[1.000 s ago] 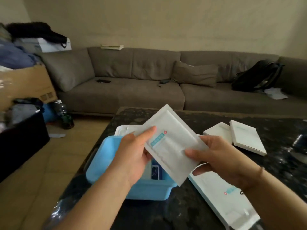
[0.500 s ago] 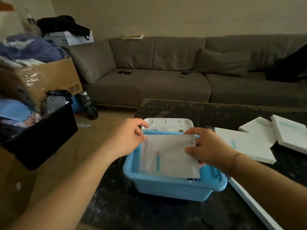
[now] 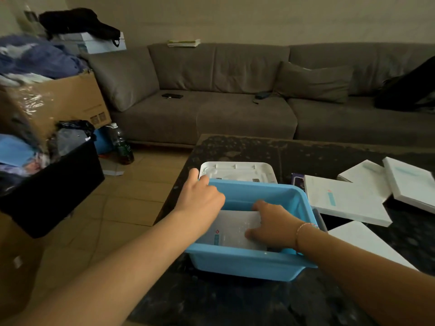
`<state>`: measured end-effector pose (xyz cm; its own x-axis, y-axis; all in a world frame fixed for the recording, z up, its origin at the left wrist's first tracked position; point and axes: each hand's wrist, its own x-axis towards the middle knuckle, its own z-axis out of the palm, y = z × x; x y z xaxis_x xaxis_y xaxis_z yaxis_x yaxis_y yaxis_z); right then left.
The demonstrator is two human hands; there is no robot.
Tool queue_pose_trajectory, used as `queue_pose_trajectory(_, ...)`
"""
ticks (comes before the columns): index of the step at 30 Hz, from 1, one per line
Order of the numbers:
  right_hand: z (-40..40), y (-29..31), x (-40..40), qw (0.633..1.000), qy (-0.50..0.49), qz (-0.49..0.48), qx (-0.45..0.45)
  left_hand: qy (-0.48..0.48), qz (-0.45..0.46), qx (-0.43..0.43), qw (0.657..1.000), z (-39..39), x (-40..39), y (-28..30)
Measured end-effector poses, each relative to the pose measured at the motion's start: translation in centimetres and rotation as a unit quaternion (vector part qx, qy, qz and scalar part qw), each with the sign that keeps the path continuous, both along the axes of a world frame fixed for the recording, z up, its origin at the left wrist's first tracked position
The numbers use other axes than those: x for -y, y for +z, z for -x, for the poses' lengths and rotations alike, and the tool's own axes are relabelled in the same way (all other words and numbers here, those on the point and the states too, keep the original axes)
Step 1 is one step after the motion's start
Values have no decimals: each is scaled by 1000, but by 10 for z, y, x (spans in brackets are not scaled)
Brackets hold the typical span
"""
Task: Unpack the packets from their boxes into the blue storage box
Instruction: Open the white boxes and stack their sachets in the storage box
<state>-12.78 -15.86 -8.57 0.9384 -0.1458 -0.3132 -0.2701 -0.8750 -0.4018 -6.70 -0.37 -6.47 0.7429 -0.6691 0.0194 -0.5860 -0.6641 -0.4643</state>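
Lying flat in blue storage box (image 3: 247,264), packet (image 3: 235,231)

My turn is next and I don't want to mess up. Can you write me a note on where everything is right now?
Left hand: fingers curled over the far left rim of the blue storage box, steadying it.
Right hand: inside the box, on the white packet, thumb at its near edge; pressing or gripping, I cannot tell.
Done: this packet lies in the box.
The white lid lies just behind the box on the dark table.
Left: white packet boxes lie to the right of the storage box. Whether they still hold packets cannot be seen, so check each one.
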Motion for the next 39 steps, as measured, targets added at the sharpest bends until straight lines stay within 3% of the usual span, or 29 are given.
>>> queue_pose_trajectory(4, 2, -6, 3, 996, 41, 77, -10, -2, -14, -20, 1000, -1, 0, -3)
queue_pose_trajectory(14, 9, 6, 5, 990, 102, 94, -25, 17, -55, -69, 996, 4, 5, 9)
queue_pose_trajectory(16, 20, 27, 11, 994, 78, 68, 39, 8, 9, -54, 998, 12, 11, 22)
queue_pose_trajectory(17, 30, 40, 16, 994, 56, 39, 85, -18, 89, -41, 995, 19, 15, 27)
queue_pose_trajectory(19, 56, 67, 34, 981, 7, -7, 191, -115, 307, -15, 945, 45, 28, 32)
queue_pose_trajectory(21, 90, 81, 62, 952, -72, -51, 292, -262, 465, -18, 846, 84, 48, 26)
queue_pose_trajectory(23, 122, 75, 97, 914, -155, -89, 365, -368, 494, -52, 786, 127, 76, 4)
queue_pose_trajectory(25, 151, 56, 130, 887, -224, -120, 385, -412, 443, -99, 790, 159, 107, -29)
queue_pose_trajectory(29, 205, 10, 180, 865, -314, -160, 358, -365, 294, -143, 872, 186, 155, -97)
queue_pose_trajectory(32, 237, -20, 196, 864, -334, -163, 339, -320, 299, -172, 882, 191, 173, -123)
queue_pose_trajectory(35, 257, -38, 201, 882, -324, -142, 311, -310, 353, -163, 868, 192, 181, -130)
queue_pose_trajectory(39, 271, -54, 197, 900, -295, -26, 320, -226, 525, -211, 793, 196, 185, -121)
